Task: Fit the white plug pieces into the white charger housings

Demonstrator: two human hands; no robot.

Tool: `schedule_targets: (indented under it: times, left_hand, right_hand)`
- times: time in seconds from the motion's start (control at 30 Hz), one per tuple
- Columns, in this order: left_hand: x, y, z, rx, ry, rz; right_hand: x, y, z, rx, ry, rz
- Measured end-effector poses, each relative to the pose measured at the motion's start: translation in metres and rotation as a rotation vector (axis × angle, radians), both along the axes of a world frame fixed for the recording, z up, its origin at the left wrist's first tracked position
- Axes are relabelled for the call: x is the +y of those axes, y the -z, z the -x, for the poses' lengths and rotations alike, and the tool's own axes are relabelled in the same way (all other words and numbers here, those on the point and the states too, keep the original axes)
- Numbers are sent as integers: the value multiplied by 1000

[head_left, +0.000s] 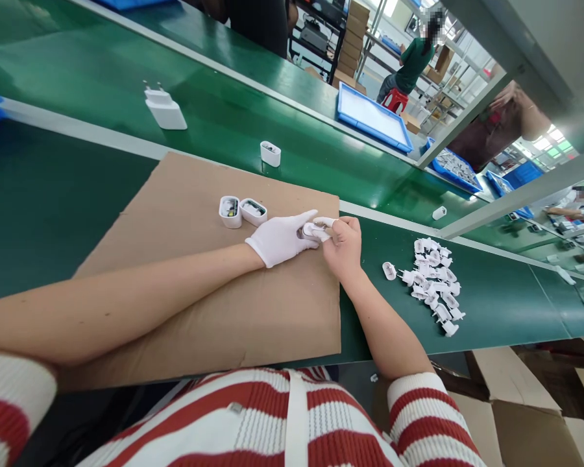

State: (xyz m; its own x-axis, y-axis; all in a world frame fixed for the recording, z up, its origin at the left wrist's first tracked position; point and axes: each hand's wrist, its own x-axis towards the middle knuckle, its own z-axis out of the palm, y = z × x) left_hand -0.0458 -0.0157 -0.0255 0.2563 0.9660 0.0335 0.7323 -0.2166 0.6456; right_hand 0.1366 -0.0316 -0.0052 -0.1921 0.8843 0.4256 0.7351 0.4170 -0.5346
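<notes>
Two white housings (230, 214) set on one cardboard sheet (277, 318), one beyond its far edge, one adapter (168, 113) past its far-left corner

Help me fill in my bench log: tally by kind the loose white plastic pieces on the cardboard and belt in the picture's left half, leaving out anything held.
Open white housings (two on the cardboard, one on the green belt): 3
White plug with pins, on the belt: 1
Total: 4

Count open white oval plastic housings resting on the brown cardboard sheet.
2: left housing and right housing, side by side near the white-gloved left hand. Others may be hidden.
</notes>
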Motion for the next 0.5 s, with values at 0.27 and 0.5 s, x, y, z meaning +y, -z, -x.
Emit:
schedule_targets:
  times: [0.27, 0.5]
  left_hand:
    - [-3, -7, -3, 37, 49, -20]
    - [10, -60, -7, 394, 205, 103]
  right_hand:
    - [3, -6, 1, -123, 3, 23]
    - [0, -19, -10, -42, 54, 204]
